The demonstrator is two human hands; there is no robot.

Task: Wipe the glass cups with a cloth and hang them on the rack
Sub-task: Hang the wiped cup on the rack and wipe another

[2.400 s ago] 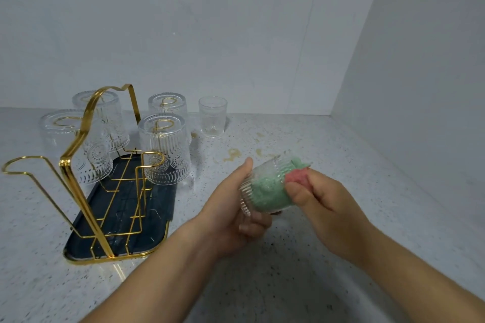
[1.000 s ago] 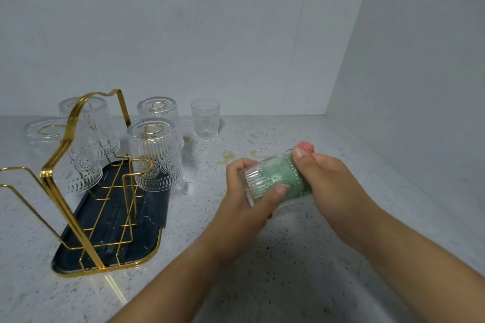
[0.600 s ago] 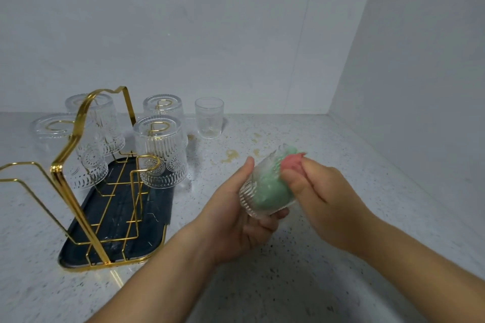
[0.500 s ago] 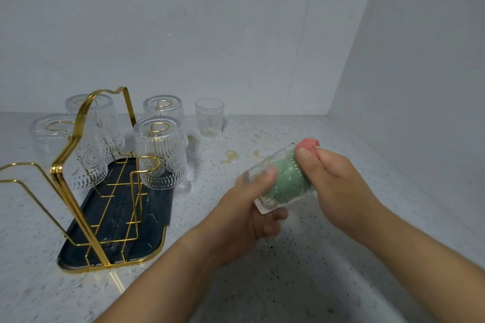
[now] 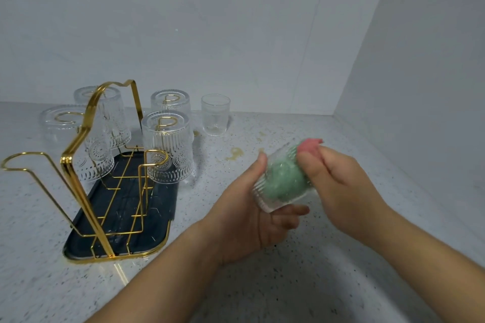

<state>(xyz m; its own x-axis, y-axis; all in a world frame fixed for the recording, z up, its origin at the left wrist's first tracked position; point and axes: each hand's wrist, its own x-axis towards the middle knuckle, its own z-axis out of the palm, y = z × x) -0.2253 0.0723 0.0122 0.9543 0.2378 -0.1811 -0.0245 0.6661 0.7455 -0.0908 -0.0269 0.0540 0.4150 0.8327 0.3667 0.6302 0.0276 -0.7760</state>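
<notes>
My left hand [image 5: 252,212] grips a ribbed glass cup [image 5: 270,200] lying on its side above the counter. A green and pink cloth [image 5: 284,178] fills the inside of the cup, and my right hand [image 5: 338,186] pinches its pink end at the cup's mouth. To the left stands the gold wire rack [image 5: 86,165] on its dark tray [image 5: 157,238]. Several glass cups hang upside down on its hooks, the nearest one [image 5: 168,149] at the front right. One more glass cup [image 5: 215,118] stands upright on the counter behind.
The speckled white counter [image 5: 288,283] runs into a corner between the back wall and the right wall [image 5: 420,86]. Yellowish stains [image 5: 235,153] mark the counter between the rack and my hands.
The cup has turned in my left hand while my right hand twists the cloth inside it. My left thumb now lies along the cup's upper side. The rack and other cups have not moved.
</notes>
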